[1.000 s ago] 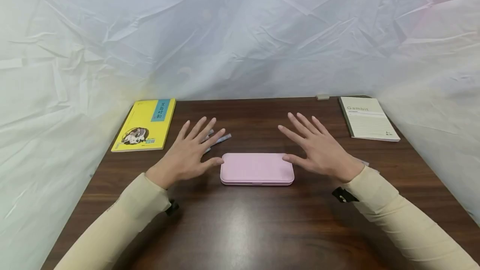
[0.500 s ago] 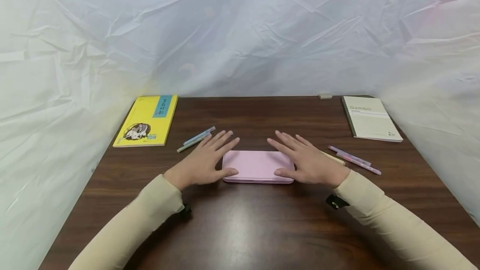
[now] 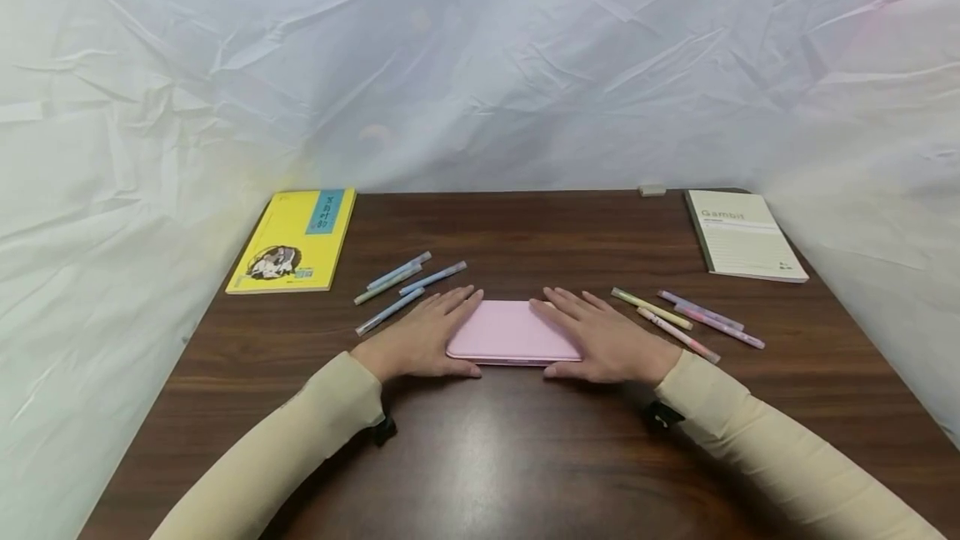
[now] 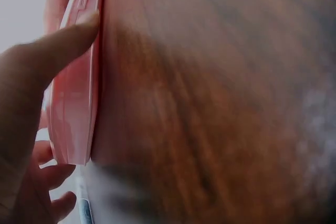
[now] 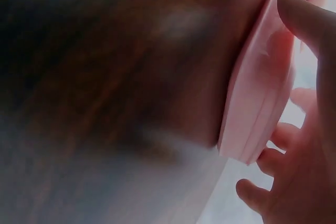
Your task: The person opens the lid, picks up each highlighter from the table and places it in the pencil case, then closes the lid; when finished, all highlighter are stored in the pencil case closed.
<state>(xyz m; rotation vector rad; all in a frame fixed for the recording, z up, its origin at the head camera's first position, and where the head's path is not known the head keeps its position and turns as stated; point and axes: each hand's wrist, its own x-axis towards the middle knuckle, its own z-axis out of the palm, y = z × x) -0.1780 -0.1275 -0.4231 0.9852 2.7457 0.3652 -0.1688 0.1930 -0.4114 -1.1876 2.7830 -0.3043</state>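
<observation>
A closed pink pencil case (image 3: 517,332) lies flat on the dark wooden table, its long front side facing me. My left hand (image 3: 420,337) holds its left end, thumb along the front side and fingers around the far edge. At the right end my right hand (image 3: 607,340) grips it the same way. The left wrist view shows the case (image 4: 73,114) with the thumb against its side and fingertips at its end. From the right wrist, the thumb presses the front of the case (image 5: 260,98), and the other fingers lie at its end and behind it.
Several blue and green pens (image 3: 393,311) lie left of the case, and several yellow, pink and purple ones (image 3: 678,336) to its right. A yellow book (image 3: 300,232) is at the back left, a notepad (image 3: 742,236) at the back right. An eraser-like white block (image 3: 652,190) sits at the far edge.
Both hands have come down and inward from above the case, and now hold its two ends. The pens on both sides have come into fuller view.
</observation>
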